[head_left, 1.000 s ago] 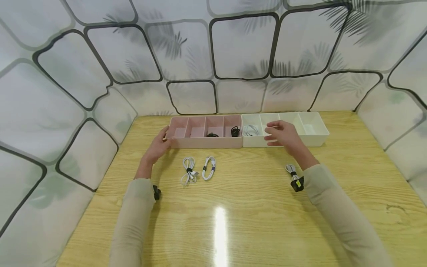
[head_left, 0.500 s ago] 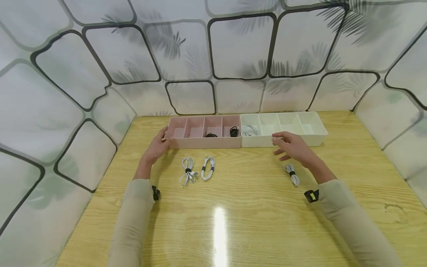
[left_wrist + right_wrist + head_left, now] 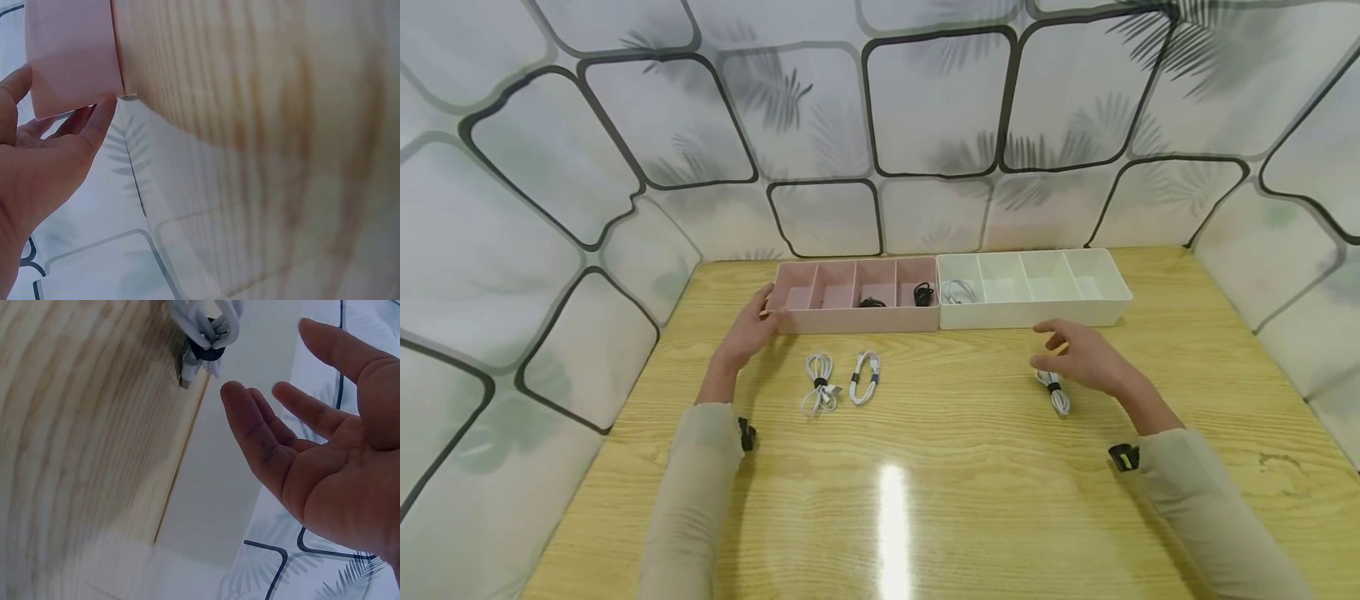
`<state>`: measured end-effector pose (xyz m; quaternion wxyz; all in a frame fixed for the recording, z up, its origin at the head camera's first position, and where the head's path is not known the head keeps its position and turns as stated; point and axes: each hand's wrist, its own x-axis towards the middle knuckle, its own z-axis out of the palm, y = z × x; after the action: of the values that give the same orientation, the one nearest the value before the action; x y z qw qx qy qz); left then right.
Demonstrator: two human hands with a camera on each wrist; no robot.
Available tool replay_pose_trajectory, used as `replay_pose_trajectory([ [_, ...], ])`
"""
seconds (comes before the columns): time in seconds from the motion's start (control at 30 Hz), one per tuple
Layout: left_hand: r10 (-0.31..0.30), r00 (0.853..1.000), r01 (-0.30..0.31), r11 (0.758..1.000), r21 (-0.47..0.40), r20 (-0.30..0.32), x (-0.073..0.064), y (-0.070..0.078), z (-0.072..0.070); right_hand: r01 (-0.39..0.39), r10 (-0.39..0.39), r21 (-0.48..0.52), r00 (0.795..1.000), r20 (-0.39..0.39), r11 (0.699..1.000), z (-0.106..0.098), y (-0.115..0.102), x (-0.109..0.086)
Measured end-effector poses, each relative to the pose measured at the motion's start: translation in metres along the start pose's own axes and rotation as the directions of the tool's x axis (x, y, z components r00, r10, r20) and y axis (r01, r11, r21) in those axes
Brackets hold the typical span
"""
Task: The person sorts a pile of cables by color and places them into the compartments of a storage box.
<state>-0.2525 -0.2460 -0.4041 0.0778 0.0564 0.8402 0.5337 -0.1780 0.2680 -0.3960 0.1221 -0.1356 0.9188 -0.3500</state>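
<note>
In the head view my left hand holds the left end of a pink compartment box, thumb at its front and fingers at its end. The left wrist view shows the fingers against the pink box. My right hand hovers with loosely bent fingers over a bundled white cable, partly covering it. In the right wrist view the hand holds nothing, and the cable with a black tie lies apart from the fingertips. A white compartment box stands beyond it.
Two more tied white cables, one looped with a loose plug and one oval, lie before the pink box. Black cables sit in two pink compartments. A white cable lies in the white box's leftmost compartment.
My right hand has drawn back from above the white box toward the person, over the bundled white cable. My left hand has stayed at the pink box's end.
</note>
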Motion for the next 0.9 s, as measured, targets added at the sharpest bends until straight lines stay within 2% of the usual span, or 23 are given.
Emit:
replay_pose_trajectory([
  [0.13,0.011,1.000,-0.011,1.000,-0.006,-0.013,0.009,-0.019,-0.001,-0.052,0.054,-0.056,0.998,0.031,0.997,0.000,0.000,-0.003],
  [0.3,0.028,0.999,-0.028,1.000,0.009,-0.017,0.011,-0.025,0.000,-0.117,0.120,-0.042,0.989,0.084,0.992,0.001,0.004,-0.005],
  [0.5,0.027,0.999,-0.027,1.000,0.015,-0.025,0.012,-0.024,0.000,-0.092,0.097,-0.046,0.990,0.106,0.995,0.006,0.012,-0.005],
  [0.73,0.027,0.999,-0.027,0.999,0.021,-0.021,0.010,-0.022,0.001,-0.040,0.056,-0.175,0.995,0.087,0.984,0.013,0.011,-0.002],
  [0.9,0.026,1.000,-0.026,1.000,0.009,-0.016,0.009,-0.020,0.000,-0.027,0.045,-0.212,0.996,0.080,0.977,0.014,0.006,-0.002],
])
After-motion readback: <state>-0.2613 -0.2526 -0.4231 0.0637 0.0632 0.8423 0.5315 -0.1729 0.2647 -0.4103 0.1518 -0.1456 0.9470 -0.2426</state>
